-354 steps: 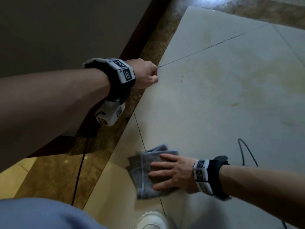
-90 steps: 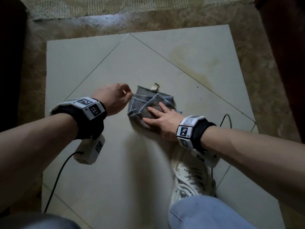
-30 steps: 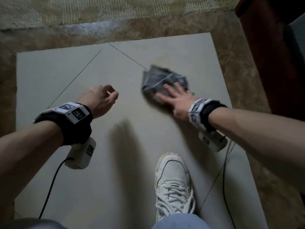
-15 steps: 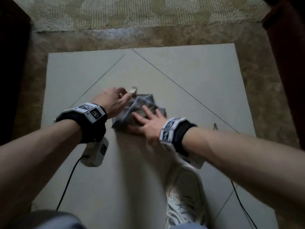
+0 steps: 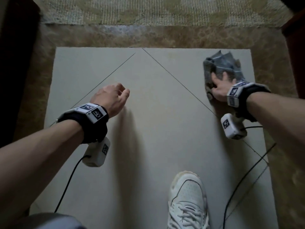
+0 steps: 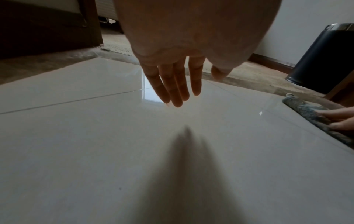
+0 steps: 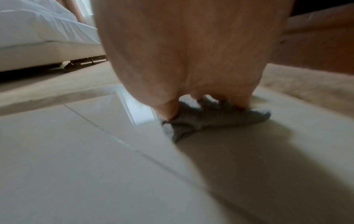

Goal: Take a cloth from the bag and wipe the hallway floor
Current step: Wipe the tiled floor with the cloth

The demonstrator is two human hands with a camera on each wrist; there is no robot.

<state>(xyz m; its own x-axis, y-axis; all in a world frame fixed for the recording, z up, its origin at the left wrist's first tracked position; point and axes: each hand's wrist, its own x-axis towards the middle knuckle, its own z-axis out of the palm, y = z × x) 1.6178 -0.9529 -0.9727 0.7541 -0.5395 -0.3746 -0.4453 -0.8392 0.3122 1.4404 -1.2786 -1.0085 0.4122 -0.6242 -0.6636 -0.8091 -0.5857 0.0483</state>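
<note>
A crumpled grey cloth [image 5: 221, 66] lies on the pale floor tile [image 5: 156, 129] at its far right corner. My right hand [image 5: 221, 86] presses down on it with spread fingers; in the right wrist view the palm [image 7: 191, 68] covers most of the cloth [image 7: 210, 119]. My left hand [image 5: 110, 96] hovers over the tile at centre left and holds nothing. Seen from the left wrist, its fingers [image 6: 176, 84] hang loosely just above the glossy floor, with the cloth [image 6: 306, 112] far off to the right.
A white shoe [image 5: 188, 200] stands on the tile at the bottom centre. Black cables [image 5: 239, 184] trail from both wrists. A brown marble border [image 5: 148, 37] and carpet [image 5: 148, 10] lie beyond. Dark wood [image 5: 295, 47] rises at right, near a black bin [image 6: 325, 57].
My right hand has swept the cloth from beside the left hand in the middle of the tile out to the far right corner. The left hand has stayed roughly where it was.
</note>
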